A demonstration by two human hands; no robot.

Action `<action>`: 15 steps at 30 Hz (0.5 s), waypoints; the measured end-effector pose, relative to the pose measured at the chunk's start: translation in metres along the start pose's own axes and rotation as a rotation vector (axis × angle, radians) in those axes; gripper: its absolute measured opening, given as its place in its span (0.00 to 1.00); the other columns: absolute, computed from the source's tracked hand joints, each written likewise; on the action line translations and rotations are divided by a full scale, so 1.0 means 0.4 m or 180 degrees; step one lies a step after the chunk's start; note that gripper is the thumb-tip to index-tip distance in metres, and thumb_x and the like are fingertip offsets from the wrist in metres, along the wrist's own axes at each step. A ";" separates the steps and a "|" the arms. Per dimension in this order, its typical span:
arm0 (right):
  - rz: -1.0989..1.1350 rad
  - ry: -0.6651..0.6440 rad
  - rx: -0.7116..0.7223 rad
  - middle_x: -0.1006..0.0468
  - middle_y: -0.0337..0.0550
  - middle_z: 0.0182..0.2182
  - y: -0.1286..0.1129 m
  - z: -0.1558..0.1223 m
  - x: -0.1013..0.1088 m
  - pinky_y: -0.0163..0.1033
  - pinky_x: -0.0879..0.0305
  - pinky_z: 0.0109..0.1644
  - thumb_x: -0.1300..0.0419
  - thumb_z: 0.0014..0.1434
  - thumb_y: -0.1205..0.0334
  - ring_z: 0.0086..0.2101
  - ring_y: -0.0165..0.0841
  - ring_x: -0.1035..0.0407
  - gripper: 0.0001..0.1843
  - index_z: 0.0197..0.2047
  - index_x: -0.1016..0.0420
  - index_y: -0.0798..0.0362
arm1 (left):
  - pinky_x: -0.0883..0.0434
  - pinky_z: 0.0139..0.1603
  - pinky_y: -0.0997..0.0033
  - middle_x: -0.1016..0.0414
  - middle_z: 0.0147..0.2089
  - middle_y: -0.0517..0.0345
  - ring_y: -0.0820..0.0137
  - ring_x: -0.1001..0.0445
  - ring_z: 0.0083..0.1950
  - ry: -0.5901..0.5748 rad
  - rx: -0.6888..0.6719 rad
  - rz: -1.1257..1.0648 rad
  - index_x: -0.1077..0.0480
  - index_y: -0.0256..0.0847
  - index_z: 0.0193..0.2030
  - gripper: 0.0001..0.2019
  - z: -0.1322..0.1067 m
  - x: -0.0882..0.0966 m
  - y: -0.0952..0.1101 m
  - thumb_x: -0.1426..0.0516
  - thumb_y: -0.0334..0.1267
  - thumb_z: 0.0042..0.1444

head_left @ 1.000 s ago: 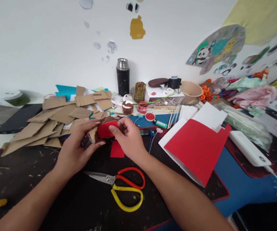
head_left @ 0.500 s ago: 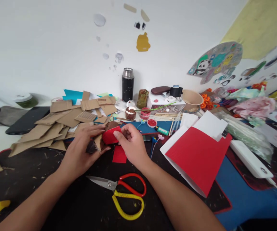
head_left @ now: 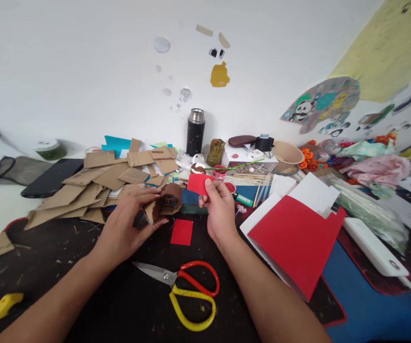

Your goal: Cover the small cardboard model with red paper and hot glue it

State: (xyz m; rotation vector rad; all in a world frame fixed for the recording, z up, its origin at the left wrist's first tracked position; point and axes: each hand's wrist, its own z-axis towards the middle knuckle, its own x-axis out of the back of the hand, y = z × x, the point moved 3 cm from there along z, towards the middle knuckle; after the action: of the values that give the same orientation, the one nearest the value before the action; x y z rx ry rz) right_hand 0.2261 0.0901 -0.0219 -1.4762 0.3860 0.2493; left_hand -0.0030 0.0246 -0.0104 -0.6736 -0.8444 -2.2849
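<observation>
My left hand (head_left: 128, 216) grips a small brown cardboard model (head_left: 171, 199) with a curved top, its fingers over the top and thumb underneath. Between the thumb and fingers of my right hand (head_left: 221, 209) is a piece of red corrugated paper (head_left: 198, 184), held up to the right of the model and apart from it. A second red corrugated piece (head_left: 182, 232) lies flat on the dark mat below the two hands. Nearer to me rest scissors (head_left: 171, 277) with one red and one yellow handle, blades pointing left.
Cardboard scraps (head_left: 84, 183) are heaped at the back left. A large red sheet (head_left: 296, 243) lies right of my right arm, near a white power strip (head_left: 373, 247). A black flask (head_left: 195, 132) stands by the wall. A yellow-handled tool (head_left: 1, 309) lies front left.
My right hand has moved the red piece away from the brown model, up and to the right. The model's front is now uncovered. My left hand still holds it, and the view has shifted slightly.
</observation>
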 end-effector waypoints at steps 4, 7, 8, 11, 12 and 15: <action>0.0096 -0.0079 -0.0009 0.32 0.28 0.23 0.005 -0.008 -0.007 0.37 0.35 0.30 0.22 0.59 0.34 0.23 0.29 0.34 0.29 0.34 0.30 0.46 | 0.20 0.69 0.43 0.18 0.65 0.46 0.50 0.18 0.68 0.0043 -0.0029 -0.0029 0.31 0.50 0.68 0.21 0.000 0.002 0.001 0.32 0.48 0.74; 0.0101 -0.0134 -0.0016 0.32 0.28 0.23 0.007 -0.013 -0.011 0.36 0.35 0.30 0.22 0.60 0.34 0.23 0.29 0.34 0.30 0.33 0.30 0.47 | 0.21 0.69 0.44 0.18 0.66 0.47 0.51 0.19 0.69 0.0072 -0.0028 -0.0035 0.31 0.51 0.68 0.21 -0.001 0.003 0.001 0.32 0.48 0.74; 0.0089 -0.0138 -0.0027 0.32 0.28 0.23 0.007 -0.013 -0.011 0.36 0.35 0.30 0.22 0.59 0.34 0.23 0.29 0.34 0.30 0.33 0.31 0.46 | 0.21 0.70 0.45 0.18 0.66 0.47 0.51 0.19 0.69 0.0075 -0.0020 -0.0033 0.31 0.51 0.68 0.21 -0.001 0.003 0.001 0.32 0.47 0.74; 0.0068 -0.0142 -0.0048 0.32 0.28 0.24 0.008 -0.011 -0.011 0.37 0.35 0.30 0.22 0.59 0.34 0.23 0.29 0.34 0.29 0.34 0.30 0.46 | 0.21 0.70 0.45 0.18 0.67 0.47 0.51 0.18 0.69 0.0078 -0.0023 -0.0025 0.31 0.51 0.68 0.20 -0.001 0.003 0.002 0.33 0.48 0.75; 0.0078 -0.0146 -0.0055 0.32 0.29 0.24 0.008 -0.010 -0.011 0.36 0.35 0.29 0.21 0.59 0.34 0.23 0.29 0.34 0.29 0.34 0.30 0.46 | 0.21 0.70 0.45 0.18 0.67 0.47 0.51 0.18 0.69 0.0084 -0.0025 -0.0021 0.31 0.51 0.68 0.20 -0.002 0.003 0.002 0.33 0.48 0.75; 0.0112 -0.0164 -0.0076 0.32 0.28 0.24 0.010 -0.010 -0.012 0.36 0.35 0.29 0.21 0.58 0.35 0.23 0.29 0.34 0.29 0.34 0.29 0.47 | 0.21 0.71 0.44 0.18 0.67 0.47 0.50 0.18 0.69 0.0107 -0.0033 0.0003 0.30 0.50 0.68 0.21 -0.002 0.003 0.002 0.32 0.48 0.74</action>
State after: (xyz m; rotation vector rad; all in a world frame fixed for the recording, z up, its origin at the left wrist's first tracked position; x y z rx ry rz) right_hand 0.2196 0.0867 -0.0236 -1.4845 0.3689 0.3203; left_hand -0.0032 0.0231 -0.0099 -0.6384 -0.8168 -2.2949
